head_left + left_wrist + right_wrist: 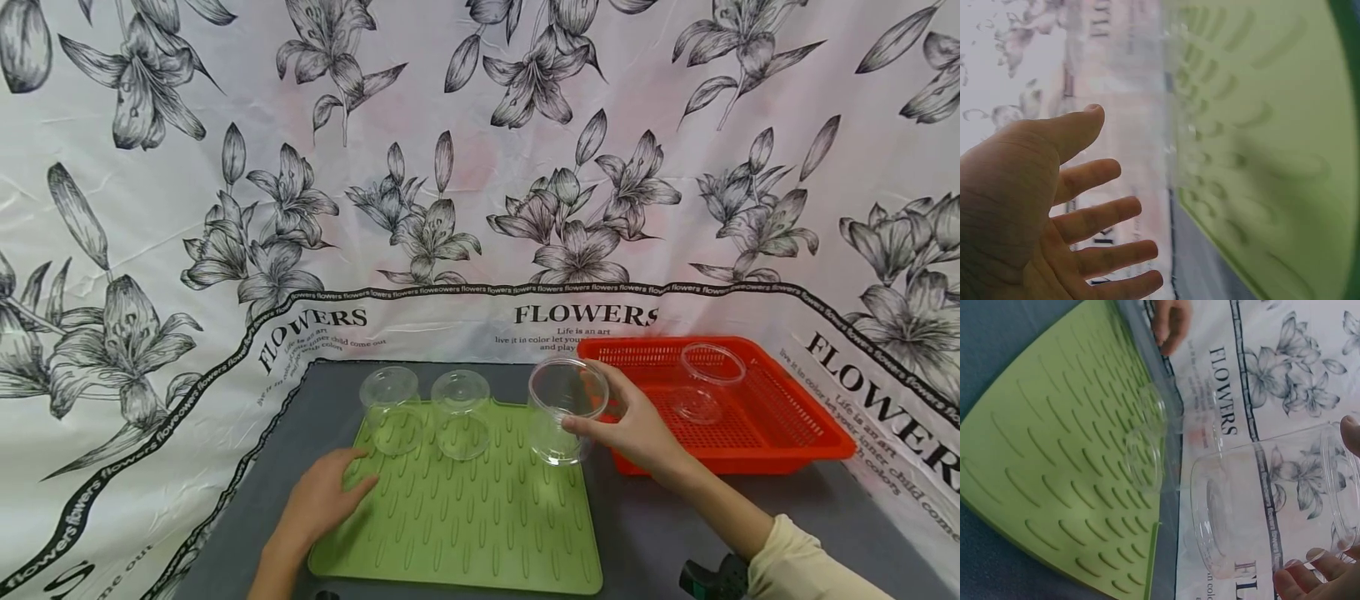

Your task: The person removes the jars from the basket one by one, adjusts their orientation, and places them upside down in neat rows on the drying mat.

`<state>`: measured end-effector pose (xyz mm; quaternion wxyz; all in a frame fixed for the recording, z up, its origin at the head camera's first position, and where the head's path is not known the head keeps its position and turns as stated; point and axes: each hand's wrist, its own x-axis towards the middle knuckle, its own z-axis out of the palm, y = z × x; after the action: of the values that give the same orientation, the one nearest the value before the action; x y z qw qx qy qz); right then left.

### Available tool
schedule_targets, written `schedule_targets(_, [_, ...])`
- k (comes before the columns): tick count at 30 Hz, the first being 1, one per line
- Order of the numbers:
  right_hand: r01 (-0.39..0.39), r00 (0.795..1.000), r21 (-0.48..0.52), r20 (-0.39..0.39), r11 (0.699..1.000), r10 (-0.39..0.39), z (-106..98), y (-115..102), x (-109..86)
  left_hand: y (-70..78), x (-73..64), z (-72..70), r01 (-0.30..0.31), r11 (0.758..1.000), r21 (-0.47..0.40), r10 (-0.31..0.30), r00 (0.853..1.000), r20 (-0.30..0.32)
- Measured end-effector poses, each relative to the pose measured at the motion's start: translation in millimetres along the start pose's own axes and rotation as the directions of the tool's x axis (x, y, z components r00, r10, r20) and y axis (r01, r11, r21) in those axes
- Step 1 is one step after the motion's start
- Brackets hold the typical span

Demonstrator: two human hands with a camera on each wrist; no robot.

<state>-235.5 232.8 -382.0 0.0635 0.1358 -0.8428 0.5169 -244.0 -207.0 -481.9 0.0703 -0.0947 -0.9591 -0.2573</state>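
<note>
The right grip (634, 422) is clasping a clear, cylindrical cup (553, 407) near the ridged green mat (465, 521); the left grip (321, 493), spread apart, is hovering at its left edge.

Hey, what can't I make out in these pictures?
Head view: parts of the held cup and the red basket, hidden behind the right hand.
Head view: small black thing, cut off by bottom edge.
Left wrist view: fine print on the flowered cloth, blurred.
Right wrist view: left hand, partly cut by the top edge.
</note>
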Motion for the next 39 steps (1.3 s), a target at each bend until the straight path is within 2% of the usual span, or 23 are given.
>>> schedule_targets(5, [0.01, 1.0, -0.005, 0.009, 1.0, -0.01, 6, 1, -2.1, 22.5, -0.3, -9.7, -0.015, 1.0, -0.019, 0.014, 0.999, -0.049])
schedule_targets(10, [-0.008, 1.0, -0.001, 0.021, 1.0, 0.008, 11, 1, -5.2, 47.6, 0.9, -16.2, -0.092, 0.995, -0.046, 0.087, 0.991, -0.101])
schedule_targets(15, [0.001, 0.999, 0.03, 0.043, 1.0, -0.002, 17, 2, -7.2, 70.9, 4.6, -19.6, -0.168, 0.979, -0.115, 0.155, 0.982, -0.112])
schedule_targets(17, [0.004, 0.999, 0.03, 0.047, 1.0, -0.006, 19, 2, -7.8, 79.3, 6.9, -19.9, -0.191, 0.97, -0.149, 0.177, 0.979, -0.101])
schedule_targets(23, [0.028, 0.997, 0.057, 0.064, 0.998, -0.032, 25, 2, -7.1, 103.4, 17.0, -18.3, -0.21, 0.953, -0.218, 0.207, 0.978, -0.033])
schedule_targets(28, [0.048, 0.997, 0.017, 0.061, 0.999, -0.049, 28, 0, -7.7, 120.8, 22.6, -17.8, -0.235, 0.942, -0.238, 0.239, 0.971, -0.013])
schedule_targets(31, [0.051, 0.997, 0.005, 0.065, 0.999, -0.052, 29, -3, -8.6, 130.7, 26.2, -17.6, -0.239, 0.934, -0.266, 0.253, 0.967, 0.02])
schedule_targets(35, [0.054, 0.996, 0.003, 0.077, 0.999, -0.054, 30, -6, -9.9, 141.9, 31.8, -16.5, -0.256, 0.912, -0.321, 0.295, 0.952, 0.077])
schedule_targets(39, [0.072, 0.993, 0.01, 0.096, 0.997, -0.072, 32, -8, -9.9, 151.6, 36.5, -14.9, -0.292, 0.89, -0.35, 0.348, 0.931, 0.109])
